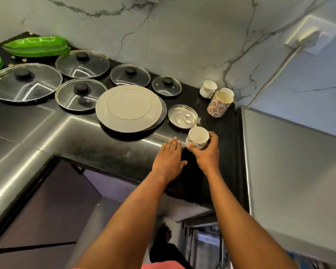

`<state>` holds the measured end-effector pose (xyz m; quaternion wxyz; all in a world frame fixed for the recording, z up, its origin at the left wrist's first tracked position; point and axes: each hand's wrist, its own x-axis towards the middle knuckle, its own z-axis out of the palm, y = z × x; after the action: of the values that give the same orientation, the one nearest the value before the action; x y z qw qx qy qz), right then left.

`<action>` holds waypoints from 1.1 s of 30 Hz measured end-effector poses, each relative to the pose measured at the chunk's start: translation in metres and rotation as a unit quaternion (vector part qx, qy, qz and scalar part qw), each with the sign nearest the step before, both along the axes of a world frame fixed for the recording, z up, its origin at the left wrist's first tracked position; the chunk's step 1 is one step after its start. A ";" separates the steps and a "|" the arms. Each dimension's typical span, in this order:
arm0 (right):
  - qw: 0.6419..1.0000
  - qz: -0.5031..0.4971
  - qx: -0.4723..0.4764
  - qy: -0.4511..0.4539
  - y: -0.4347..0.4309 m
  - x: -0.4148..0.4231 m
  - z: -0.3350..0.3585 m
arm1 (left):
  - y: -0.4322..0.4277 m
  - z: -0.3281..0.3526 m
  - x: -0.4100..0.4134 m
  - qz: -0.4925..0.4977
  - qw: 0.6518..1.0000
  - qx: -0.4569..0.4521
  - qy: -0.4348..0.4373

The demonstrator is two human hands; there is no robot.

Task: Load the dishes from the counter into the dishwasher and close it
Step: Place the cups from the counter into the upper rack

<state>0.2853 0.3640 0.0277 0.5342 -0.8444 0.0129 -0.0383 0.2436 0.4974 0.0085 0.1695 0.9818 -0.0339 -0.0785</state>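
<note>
My right hand [207,152] grips a white cup [197,136] with dark markings, near the front edge of the black counter [113,150]. My left hand [170,159] is flat beside it, fingers straight, resting over the counter edge. Behind the cup lie a small steel plate [182,117] and a stack of large grey plates [128,107]. A flowered mug [219,103] and another white cup [208,88] stand by the wall. Part of the dishwasher [206,245] shows below, between my arms.
Several glass lids with black knobs [81,64] lie across the counter's left half. Green plates [38,45] are stacked at the far left. A marble wall backs the counter. A tall grey appliance side [291,171] stands close on the right.
</note>
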 end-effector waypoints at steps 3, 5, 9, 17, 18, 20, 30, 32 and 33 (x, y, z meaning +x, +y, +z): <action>1.000 -0.016 -0.001 0.016 -0.010 -0.040 -0.007 | -0.006 -0.008 -0.026 -0.026 1.000 0.001 0.000; 0.999 -0.027 -0.003 0.028 -0.019 -0.064 -0.014 | -0.014 -0.013 -0.041 -0.048 0.999 -0.005 -0.001; 0.997 -0.061 0.002 0.040 -0.042 -0.103 -0.023 | -0.041 -0.020 -0.074 -0.079 0.997 0.006 -0.007; 0.992 -0.109 0.038 0.041 -0.107 -0.176 -0.025 | -0.100 -0.033 -0.138 -0.149 0.987 0.038 -0.045; 0.991 -0.113 0.049 0.047 -0.121 -0.189 -0.029 | -0.110 -0.036 -0.147 -0.170 0.983 0.049 -0.049; 0.988 -0.126 0.073 0.058 -0.153 -0.215 -0.037 | -0.132 -0.043 -0.165 -0.220 0.971 0.072 -0.052; 0.983 -0.146 0.036 0.107 -0.302 -0.337 -0.120 | -0.273 -0.118 -0.288 -0.288 0.946 0.108 0.106; 0.978 -0.131 -0.010 0.161 -0.318 -0.356 -0.143 | -0.283 -0.130 -0.307 -0.277 0.939 0.127 0.162; 0.974 -0.118 -0.036 0.192 -0.325 -0.366 -0.157 | -0.288 -0.136 -0.315 -0.274 0.934 0.137 0.183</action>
<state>-0.0809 0.0391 -0.1292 0.4828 -0.8472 0.2132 0.0612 -0.0713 0.2098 -0.1273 0.0088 0.9167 -0.2591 -0.3041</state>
